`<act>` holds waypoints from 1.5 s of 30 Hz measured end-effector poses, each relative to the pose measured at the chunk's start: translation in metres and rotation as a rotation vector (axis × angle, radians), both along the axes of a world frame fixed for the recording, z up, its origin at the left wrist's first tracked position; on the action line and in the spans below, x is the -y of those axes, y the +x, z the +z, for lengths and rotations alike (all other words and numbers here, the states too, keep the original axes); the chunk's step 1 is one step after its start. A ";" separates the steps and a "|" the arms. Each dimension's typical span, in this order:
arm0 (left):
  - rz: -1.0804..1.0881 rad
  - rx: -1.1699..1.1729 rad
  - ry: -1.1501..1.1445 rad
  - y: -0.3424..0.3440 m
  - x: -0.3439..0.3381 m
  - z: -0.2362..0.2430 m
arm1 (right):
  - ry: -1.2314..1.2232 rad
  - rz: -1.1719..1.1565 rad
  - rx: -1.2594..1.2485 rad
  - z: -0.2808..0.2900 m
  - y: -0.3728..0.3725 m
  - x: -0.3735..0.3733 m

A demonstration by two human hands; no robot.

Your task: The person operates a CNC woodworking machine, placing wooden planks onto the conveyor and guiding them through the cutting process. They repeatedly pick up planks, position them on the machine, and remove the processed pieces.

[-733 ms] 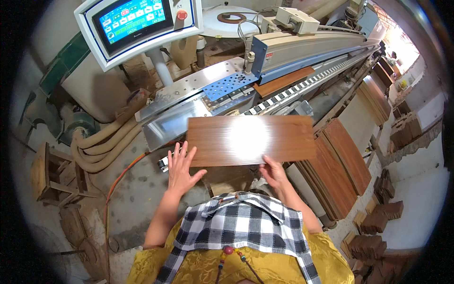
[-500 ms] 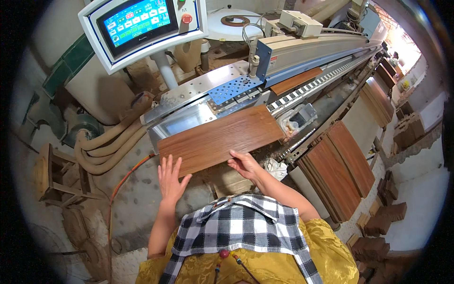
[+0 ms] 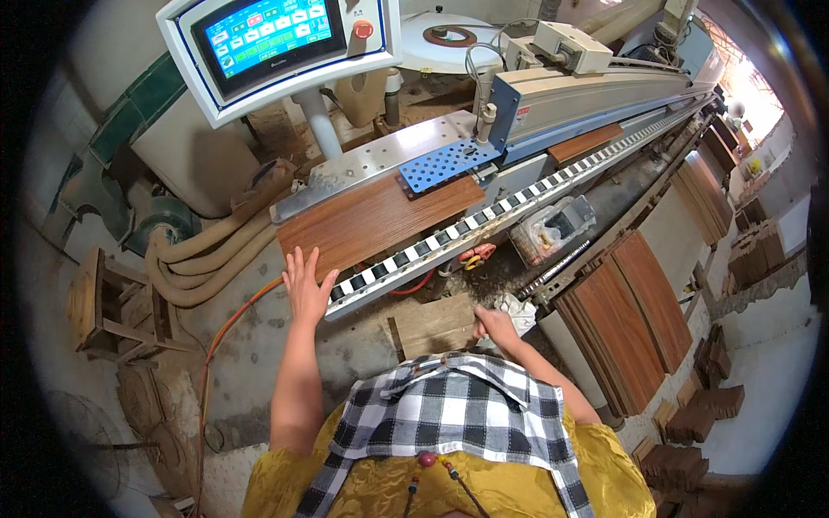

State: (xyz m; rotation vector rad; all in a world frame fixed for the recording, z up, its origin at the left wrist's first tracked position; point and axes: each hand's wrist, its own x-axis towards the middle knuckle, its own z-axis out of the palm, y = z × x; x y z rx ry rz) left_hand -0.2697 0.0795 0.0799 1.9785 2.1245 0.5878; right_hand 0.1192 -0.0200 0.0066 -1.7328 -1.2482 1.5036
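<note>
A brown wood-grain board (image 3: 371,220) lies flat on the machine's metal bed, its far edge under the blue perforated guard plate (image 3: 445,164). My left hand (image 3: 308,283) is open, fingers spread against the board's near left corner. Apart from the board, my right hand (image 3: 496,326) hangs over the floor beside a white crumpled bag (image 3: 518,312). Its fingers are curled in, and nothing shows in them. Between the board and me runs the roller track (image 3: 449,235), a row of black and white segments.
A control panel (image 3: 276,56) with a lit screen and red button stands at upper left. Finished-looking boards (image 3: 626,319) are stacked at right. Below the track sits a clear plastic bin (image 3: 553,231). A wooden stool (image 3: 117,302) and hoses (image 3: 203,276) are at left.
The board has moved away from me, off my right hand, onto the bed and under the blue plate. My right hand has dropped back right and curled; my left stays at the board's corner.
</note>
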 end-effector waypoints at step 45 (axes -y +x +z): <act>0.123 -0.113 -0.124 -0.002 -0.003 -0.008 | 0.353 -0.410 0.680 0.018 0.135 0.078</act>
